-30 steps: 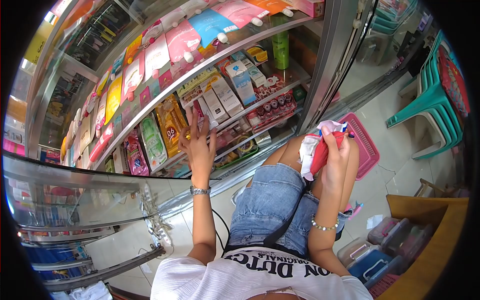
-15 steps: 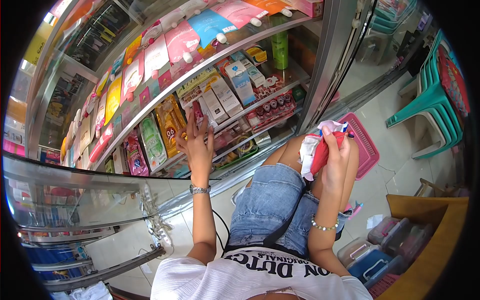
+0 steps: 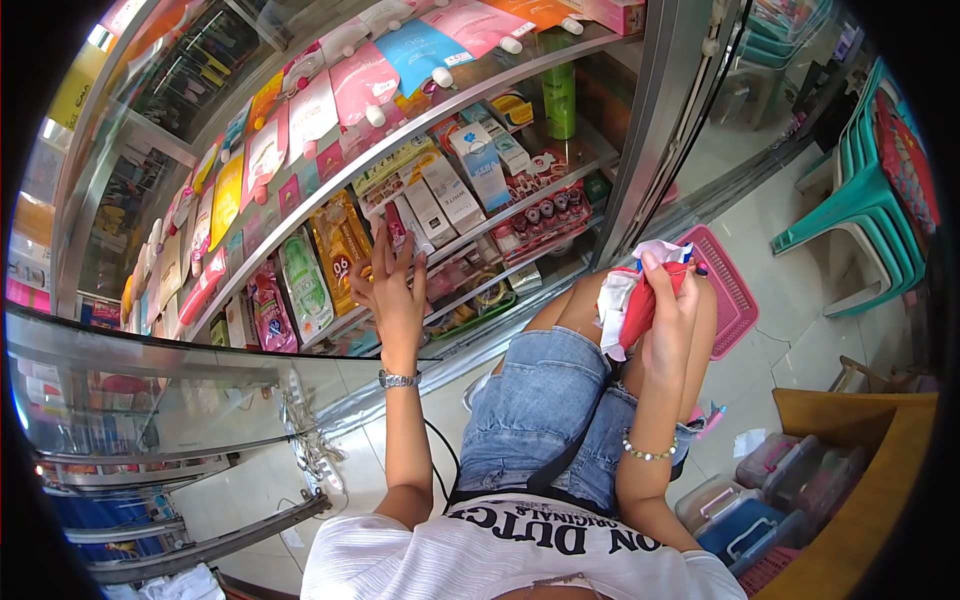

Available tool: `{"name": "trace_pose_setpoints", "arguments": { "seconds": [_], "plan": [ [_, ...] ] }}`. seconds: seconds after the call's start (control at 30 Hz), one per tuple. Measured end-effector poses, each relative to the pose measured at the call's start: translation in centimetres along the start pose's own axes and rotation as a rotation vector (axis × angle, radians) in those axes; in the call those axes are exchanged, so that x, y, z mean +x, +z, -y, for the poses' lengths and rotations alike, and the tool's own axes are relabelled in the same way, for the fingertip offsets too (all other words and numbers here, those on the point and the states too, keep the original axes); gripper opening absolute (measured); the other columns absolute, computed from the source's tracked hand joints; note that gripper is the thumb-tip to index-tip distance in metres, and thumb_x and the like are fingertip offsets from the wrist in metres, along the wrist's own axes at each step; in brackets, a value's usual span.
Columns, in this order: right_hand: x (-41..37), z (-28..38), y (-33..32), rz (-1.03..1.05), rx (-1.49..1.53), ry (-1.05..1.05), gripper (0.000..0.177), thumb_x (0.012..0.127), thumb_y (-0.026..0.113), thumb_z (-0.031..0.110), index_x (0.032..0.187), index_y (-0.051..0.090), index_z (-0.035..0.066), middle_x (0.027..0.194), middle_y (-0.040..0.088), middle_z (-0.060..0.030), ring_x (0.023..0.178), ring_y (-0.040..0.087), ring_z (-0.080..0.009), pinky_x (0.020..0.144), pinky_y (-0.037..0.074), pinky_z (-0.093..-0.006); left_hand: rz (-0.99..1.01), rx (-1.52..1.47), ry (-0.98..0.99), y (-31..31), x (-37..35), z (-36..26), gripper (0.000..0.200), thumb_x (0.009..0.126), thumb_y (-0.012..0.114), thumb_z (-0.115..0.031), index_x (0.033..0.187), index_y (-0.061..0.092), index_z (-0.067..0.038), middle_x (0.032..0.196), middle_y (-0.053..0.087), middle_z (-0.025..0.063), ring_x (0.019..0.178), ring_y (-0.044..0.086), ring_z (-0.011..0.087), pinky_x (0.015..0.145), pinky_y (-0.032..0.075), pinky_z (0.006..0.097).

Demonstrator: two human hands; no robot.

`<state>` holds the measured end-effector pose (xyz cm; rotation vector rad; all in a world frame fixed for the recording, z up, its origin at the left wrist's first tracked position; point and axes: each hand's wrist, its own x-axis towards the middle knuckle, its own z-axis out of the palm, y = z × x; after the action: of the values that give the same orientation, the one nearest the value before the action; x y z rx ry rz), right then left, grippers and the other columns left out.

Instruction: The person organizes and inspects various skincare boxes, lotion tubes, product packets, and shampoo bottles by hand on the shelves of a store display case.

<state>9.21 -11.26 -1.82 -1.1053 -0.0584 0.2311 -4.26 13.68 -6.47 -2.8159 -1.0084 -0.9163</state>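
My left hand reaches into the glass display case with its fingers spread. Its fingertips are right at a small pink package on the middle shelf. To the left of the hand stand an orange-yellow pack and a green-and-white pack; white boxes are to its right. Over my lap, my right hand is closed around a crumpled red-and-white cloth, its thumb pressed on top.
Pouches with white caps line the shelf above. A metal door frame edges the case. Beside my knee lies a pink basket. Stacked green stools and lidded plastic boxes are on the right.
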Motion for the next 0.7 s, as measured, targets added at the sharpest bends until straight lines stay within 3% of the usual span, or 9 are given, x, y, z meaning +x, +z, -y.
{"name": "trace_pose_setpoints", "arguments": {
  "seconds": [0.43, 0.7],
  "plan": [
    [-0.05, -0.07, 0.31, -0.02, 0.001, -0.003, 0.019, 0.081, 0.067, 0.018, 0.09, 0.058, 0.004, 0.076, 0.057, 0.0017, 0.064, 0.052, -0.0043, 0.059, 0.042, -0.0187, 0.032, -0.021, -0.013, -0.17, 0.02, 0.07, 0.032, 0.084, 0.057, -0.03, 0.112, 0.063, -0.017, 0.139, 0.038, -0.0049, 0.109, 0.031, 0.0281, 0.095, 0.019, 0.0418],
    [-0.05, 0.03, 0.41, -0.028, 0.001, 0.0, 0.019, 0.081, 0.067, 0.019, 0.089, 0.058, 0.004, 0.074, 0.057, 0.0019, 0.063, 0.052, -0.0042, 0.057, 0.042, -0.0187, -0.004, 0.047, -0.034, -0.02, 0.0, 0.13, 0.04, 0.084, 0.056, -0.036, 0.115, 0.06, -0.012, 0.142, 0.031, -0.0067, 0.11, 0.03, 0.0289, 0.095, 0.02, 0.0426]
  ]
}}
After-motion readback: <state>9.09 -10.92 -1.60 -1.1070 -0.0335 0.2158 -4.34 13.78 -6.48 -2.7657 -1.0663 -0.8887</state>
